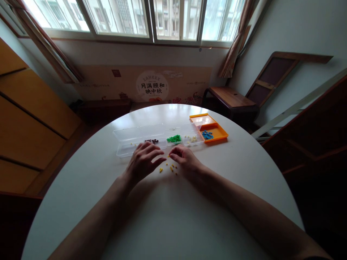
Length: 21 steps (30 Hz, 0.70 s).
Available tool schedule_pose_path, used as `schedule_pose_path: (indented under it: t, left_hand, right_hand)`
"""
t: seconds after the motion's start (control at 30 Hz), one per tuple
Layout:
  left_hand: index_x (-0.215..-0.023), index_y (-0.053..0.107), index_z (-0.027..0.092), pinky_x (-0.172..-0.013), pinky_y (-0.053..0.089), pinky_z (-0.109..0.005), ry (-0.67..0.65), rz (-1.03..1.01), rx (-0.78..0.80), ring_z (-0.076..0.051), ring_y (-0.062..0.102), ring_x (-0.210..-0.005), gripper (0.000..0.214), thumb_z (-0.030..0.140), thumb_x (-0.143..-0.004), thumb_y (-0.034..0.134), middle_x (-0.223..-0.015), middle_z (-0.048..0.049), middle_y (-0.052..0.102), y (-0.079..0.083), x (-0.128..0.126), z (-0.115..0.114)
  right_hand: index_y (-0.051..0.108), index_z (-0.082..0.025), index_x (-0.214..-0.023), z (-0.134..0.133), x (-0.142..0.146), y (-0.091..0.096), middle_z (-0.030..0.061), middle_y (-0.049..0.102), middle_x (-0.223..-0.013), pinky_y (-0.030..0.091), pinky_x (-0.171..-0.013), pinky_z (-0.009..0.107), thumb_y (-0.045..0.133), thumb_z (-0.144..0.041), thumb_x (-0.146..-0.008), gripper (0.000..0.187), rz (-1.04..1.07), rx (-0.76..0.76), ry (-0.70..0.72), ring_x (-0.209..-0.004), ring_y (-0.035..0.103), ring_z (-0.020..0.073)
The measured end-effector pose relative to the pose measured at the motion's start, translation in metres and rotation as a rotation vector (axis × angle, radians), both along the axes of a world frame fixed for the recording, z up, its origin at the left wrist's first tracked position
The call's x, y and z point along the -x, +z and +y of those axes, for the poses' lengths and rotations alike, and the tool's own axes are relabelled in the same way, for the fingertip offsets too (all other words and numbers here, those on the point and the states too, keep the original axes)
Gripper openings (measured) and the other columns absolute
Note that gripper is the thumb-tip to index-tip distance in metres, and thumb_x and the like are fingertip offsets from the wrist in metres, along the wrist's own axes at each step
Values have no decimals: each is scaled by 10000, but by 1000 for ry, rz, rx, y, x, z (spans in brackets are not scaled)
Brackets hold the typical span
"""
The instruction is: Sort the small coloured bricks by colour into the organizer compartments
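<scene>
Several small yellow beads [172, 168] lie loose on the round white table [168, 213], between my two hands. My left hand [143, 160] rests palm down just left of them, fingers spread and stretched toward the beads. My right hand [184, 159] sits to their right, fingers curled, thumb and forefinger pinched on a yellow bead at its tip. Behind the hands lies a clear plastic compartment box [127, 144] holding dark beads [151, 141], green beads [174, 138] and pale beads [192, 139].
An orange tray [219, 136] with blue beads [207, 135] stands at the right end of the clear box, whose lid lies open behind it. A wooden chair [230, 97] stands beyond the table by the window. Wooden furniture flanks both sides.
</scene>
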State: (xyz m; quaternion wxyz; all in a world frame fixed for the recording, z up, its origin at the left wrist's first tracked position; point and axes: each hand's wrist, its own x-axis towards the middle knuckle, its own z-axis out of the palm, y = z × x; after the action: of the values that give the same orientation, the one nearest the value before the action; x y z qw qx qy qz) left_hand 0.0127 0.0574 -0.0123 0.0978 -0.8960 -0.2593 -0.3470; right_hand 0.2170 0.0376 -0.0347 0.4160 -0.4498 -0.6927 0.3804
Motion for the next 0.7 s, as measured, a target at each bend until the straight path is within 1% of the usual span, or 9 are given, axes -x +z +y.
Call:
schedule_pose_path:
  t: [0.17,0.23,0.33,0.4,0.5,0.63,0.7]
  left_hand:
    - [-852,642,220,-726,405,-313,-44,40,-3,-161,543,-786,38,257,-861,642,-809,-1,674,4,-7,-7]
    - [-835,636,217,-727,400,-312,-55,51,-9,-158,535,-780,36,227,-869,626,-800,1,670,6,-8,-8]
    - [-822,632,217,-727,400,-311,-51,65,-13,-156,538,-776,53,207,-871,615,-797,4,671,6,-7,-7]
    - [-823,635,220,-724,405,-309,-25,54,-18,-155,551,-778,48,211,-867,618,-799,6,675,6,-3,-4]
    - [-801,646,228,-741,421,-315,93,-38,-38,-160,574,-778,55,242,-853,636,-803,4,686,5,9,5]
    - [-760,657,224,-762,416,-357,401,-190,-77,-205,584,-785,105,300,-832,653,-774,-13,690,2,28,15]
    - [-747,661,218,-758,407,-368,531,-231,-78,-227,581,-796,135,322,-831,647,-787,-31,690,0,34,19]
  right_hand:
    - [638,-153,-776,-1,2,1,13,580,-793,434,-730,272,621,-224,-830,90,6,-20,17,-756,538,131]
    - [640,-153,-775,-1,3,2,12,581,-790,435,-723,267,626,-230,-827,93,8,-26,14,-758,540,130]
    - [645,-148,-793,-2,3,1,12,583,-789,438,-710,260,625,-224,-827,85,17,-14,-3,-746,539,124]
    - [653,-144,-832,-4,4,0,12,582,-792,439,-695,254,626,-221,-829,82,19,-8,-24,-733,536,120]
    - [670,-149,-869,-8,4,-3,11,575,-804,434,-678,242,651,-206,-812,83,-44,-39,-28,-736,536,118]
    - [686,-155,-838,-16,3,-5,20,572,-848,436,-700,248,688,-198,-780,71,-220,-86,-4,-722,532,109]
    - [688,-155,-835,-19,4,-4,27,571,-861,439,-731,262,686,-200,-781,71,-296,-112,-7,-739,537,116]
